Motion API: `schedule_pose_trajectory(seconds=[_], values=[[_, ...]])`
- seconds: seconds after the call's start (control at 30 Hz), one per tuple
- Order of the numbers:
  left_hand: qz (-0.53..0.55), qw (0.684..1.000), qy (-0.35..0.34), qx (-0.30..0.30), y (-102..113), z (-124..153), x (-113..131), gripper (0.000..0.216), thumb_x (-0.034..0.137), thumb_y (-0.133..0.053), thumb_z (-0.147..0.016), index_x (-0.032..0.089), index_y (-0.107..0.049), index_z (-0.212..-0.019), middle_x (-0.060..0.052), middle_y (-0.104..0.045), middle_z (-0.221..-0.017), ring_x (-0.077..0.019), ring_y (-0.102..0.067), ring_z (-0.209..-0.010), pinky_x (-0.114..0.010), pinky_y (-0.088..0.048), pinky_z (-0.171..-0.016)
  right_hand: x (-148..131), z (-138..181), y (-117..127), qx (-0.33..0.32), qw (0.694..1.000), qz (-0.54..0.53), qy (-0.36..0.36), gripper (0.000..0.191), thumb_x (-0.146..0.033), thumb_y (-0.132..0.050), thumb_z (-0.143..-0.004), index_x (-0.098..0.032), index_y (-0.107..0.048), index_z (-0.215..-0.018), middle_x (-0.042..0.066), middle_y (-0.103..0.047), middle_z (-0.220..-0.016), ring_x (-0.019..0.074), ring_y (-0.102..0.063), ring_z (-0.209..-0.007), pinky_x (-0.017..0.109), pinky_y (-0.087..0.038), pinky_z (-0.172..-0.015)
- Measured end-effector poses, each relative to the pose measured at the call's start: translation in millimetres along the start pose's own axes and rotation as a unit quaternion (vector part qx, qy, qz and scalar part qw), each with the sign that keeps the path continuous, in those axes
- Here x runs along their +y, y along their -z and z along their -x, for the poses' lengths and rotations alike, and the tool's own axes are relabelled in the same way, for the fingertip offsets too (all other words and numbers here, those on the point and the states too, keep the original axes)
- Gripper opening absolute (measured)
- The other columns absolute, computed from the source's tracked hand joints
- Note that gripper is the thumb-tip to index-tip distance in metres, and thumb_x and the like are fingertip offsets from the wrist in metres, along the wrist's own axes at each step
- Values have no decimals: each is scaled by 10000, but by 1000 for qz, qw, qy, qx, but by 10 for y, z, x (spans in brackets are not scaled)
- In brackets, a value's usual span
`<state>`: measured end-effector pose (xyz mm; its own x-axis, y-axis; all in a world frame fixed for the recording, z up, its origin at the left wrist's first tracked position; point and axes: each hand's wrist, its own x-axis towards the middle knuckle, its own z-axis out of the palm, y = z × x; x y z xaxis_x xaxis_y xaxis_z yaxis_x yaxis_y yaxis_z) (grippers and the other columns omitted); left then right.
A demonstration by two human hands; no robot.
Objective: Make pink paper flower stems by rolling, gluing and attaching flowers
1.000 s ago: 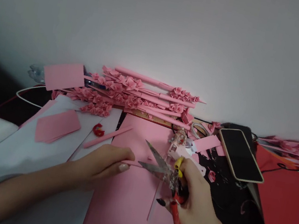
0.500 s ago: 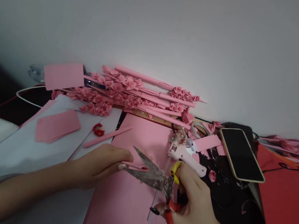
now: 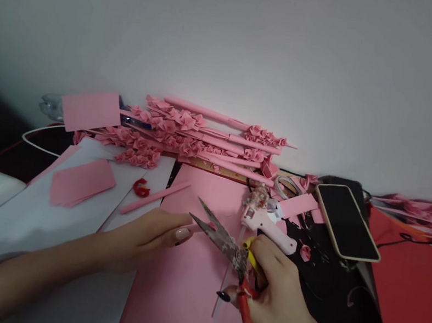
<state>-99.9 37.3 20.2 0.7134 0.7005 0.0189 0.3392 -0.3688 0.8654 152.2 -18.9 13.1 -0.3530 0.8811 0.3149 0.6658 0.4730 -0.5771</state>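
My right hand (image 3: 273, 297) grips a pair of scissors (image 3: 236, 260) with red and yellow handles; the rusty blades point up-left, slightly apart. My left hand (image 3: 148, 236) pinches a thin pink rolled paper stick (image 3: 198, 228) whose end sits between the blades. Both hands hover over a large pink paper sheet (image 3: 183, 300). A thin pink strip (image 3: 220, 290) lies on the sheet below the scissors.
Pink paper flower stems (image 3: 203, 137) lie piled against the wall. A pink glue gun (image 3: 267, 223), a tape roll (image 3: 287, 185) and a phone (image 3: 347, 222) lie to the right. White sheets (image 3: 44, 209) with pink cards (image 3: 81, 179), a loose pink stick (image 3: 155, 196) and a red scrap (image 3: 141, 187) lie left.
The scissor blades have closed in on the pink stick and tilted more up-left. My right hand dropped slightly and turned. My left hand stayed nearly still.
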Motion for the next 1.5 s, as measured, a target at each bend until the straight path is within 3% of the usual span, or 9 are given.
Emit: schedule_pose_trajectory(seconds=[0.53, 0.93, 1.27, 1.5], values=[[46, 997, 61, -9, -6, -2, 78, 386, 367, -233, -983, 198, -406, -681, 40, -378, -629, -113, -360, -550, -236, -310, -537, -39, -25, 26, -104, 985, -11, -140, 374, -266, -662, -677, -233, -339, -861, -28, -443, -772, 139, -409, -625, 269, -360, -554], [13, 998, 65, -11, -19, -22, 68, 383, 354, -223, -980, 196, -401, -680, 48, -377, -621, -109, -365, -547, -244, -307, -537, -58, -36, 30, -115, 983, -12, -146, 346, -327, -679, -690, -227, -382, -834, -6, -478, -789, 152, -414, -636, 288, -361, -568], [18, 997, 77, -21, -7, -22, 64, 387, 377, -210, -983, 202, -400, -695, 37, -396, -642, -123, -379, -567, -254, -320, -561, -7, -7, 4, -91, 989, -18, -117, 394, -504, -650, -731, -221, -379, -691, -18, -451, -682, 128, -372, -566, 261, -291, -507], [11, 997, 70, -7, -24, -4, 41, 384, 380, -251, -974, 203, -437, -689, 30, -418, -627, -127, -398, -555, -245, -322, -549, -10, -1, -4, -72, 993, -5, -97, 398, -485, -613, -784, -216, -363, -628, -48, -395, -578, 95, -339, -477, 235, -256, -455]])
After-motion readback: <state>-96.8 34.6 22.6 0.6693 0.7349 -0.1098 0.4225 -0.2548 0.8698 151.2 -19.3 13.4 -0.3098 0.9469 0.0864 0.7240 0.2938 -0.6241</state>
